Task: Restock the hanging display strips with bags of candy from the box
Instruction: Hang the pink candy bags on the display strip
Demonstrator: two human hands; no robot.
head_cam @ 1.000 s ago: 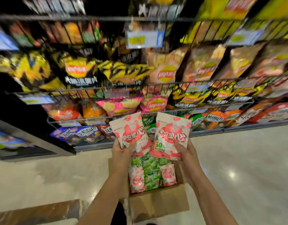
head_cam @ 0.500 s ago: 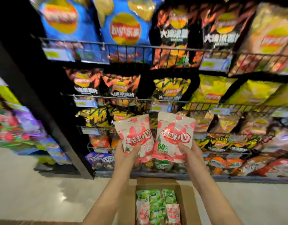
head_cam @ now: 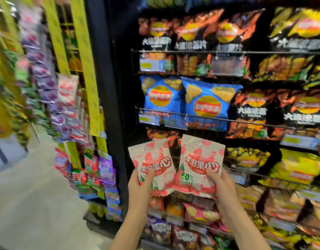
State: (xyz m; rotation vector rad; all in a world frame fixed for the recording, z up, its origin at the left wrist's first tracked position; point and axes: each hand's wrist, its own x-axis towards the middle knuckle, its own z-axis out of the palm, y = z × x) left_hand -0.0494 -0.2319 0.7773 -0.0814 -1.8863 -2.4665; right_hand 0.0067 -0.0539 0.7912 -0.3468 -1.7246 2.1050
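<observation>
I hold two white and pink candy bags upright, side by side, in front of the chip shelves. My left hand [head_cam: 140,184] grips the left candy bag [head_cam: 152,159] by its lower left edge, thumb across the front. My right hand [head_cam: 219,183] grips the right candy bag [head_cam: 200,157] at its lower right corner. Yellow hanging display strips [head_cam: 87,73] hang to the left, with pink, purple and green candy bags [head_cam: 67,89] clipped on them. The box is out of view.
Black wire shelves [head_cam: 191,117] full of chip bags fill the right side, with blue chip bags [head_cam: 206,103] at the middle. A black upright post [head_cam: 105,87] separates the shelves from the strips. Pale floor [head_cam: 29,204] lies at the lower left.
The view has swung up and to the left, so the box has dropped out of sight and the hanging strips have come into view. Both hands still hold their bags, raised slightly.
</observation>
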